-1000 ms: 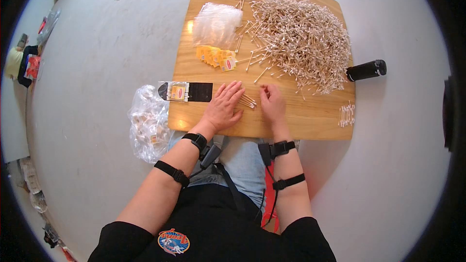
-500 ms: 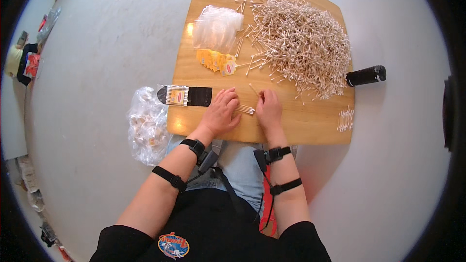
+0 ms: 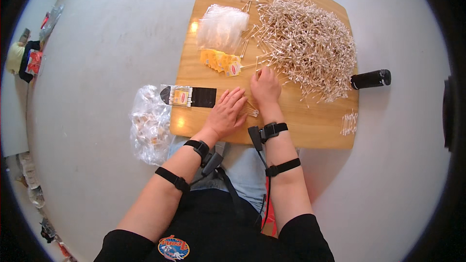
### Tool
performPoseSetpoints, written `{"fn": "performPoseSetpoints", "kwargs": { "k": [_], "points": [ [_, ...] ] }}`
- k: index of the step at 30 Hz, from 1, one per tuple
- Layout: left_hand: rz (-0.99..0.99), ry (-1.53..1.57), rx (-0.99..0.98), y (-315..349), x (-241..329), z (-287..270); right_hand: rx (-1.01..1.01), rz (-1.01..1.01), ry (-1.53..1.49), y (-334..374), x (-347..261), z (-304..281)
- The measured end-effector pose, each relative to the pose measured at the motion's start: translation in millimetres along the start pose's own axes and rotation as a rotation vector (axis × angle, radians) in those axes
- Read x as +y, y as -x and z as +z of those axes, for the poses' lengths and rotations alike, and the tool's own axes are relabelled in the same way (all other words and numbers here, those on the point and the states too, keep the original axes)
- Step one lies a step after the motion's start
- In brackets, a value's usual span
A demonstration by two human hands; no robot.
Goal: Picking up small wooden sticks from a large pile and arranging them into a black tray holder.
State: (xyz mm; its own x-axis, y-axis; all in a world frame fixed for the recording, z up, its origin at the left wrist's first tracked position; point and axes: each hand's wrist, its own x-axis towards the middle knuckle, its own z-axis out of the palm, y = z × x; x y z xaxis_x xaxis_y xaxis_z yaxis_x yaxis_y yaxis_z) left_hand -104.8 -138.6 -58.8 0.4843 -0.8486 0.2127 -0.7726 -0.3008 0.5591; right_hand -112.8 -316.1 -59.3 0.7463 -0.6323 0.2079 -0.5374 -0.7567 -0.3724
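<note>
The right hand has shifted up the worktop toward the cotton swab pile — so the work spans pile and small bunch. Its grip is nearly closed beside a single swab, pinch unclear; the left hand lies flat, fingers extended, over the bunch.

The left hand covers one end of some cotton swabs. Whether the right hand holds one is too small to tell. The bottom edge cuts off the black shirt.
</note>
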Motion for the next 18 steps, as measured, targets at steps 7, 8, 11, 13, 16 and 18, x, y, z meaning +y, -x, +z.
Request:
{"fn": "performPoseSetpoints", "kwargs": {
  "k": [7,8,11,13,16,18],
  "points": [
    [-0.002,-0.028,0.041,1,-4,4,-0.089,0.034,-0.079,26,33,-19],
    [-0.006,-0.022,0.043,2,-7,5,-0.077,-0.011,-0.119,34,39,-20],
    [-0.067,0.023,-0.012,5,-9,2,-0.132,-0.131,-0.196,57,45,-30],
    [-0.071,0.085,0.073,7,-7,0,-0.193,-0.204,-0.234,59,42,-36],
    [-0.011,0.013,0.113,-2,2,-7,-0.241,0.016,-0.437,51,36,-34],
    [0.012,-0.015,0.120,-1,1,-1,-0.102,-0.005,-0.401,29,32,-24]
  ]
}}
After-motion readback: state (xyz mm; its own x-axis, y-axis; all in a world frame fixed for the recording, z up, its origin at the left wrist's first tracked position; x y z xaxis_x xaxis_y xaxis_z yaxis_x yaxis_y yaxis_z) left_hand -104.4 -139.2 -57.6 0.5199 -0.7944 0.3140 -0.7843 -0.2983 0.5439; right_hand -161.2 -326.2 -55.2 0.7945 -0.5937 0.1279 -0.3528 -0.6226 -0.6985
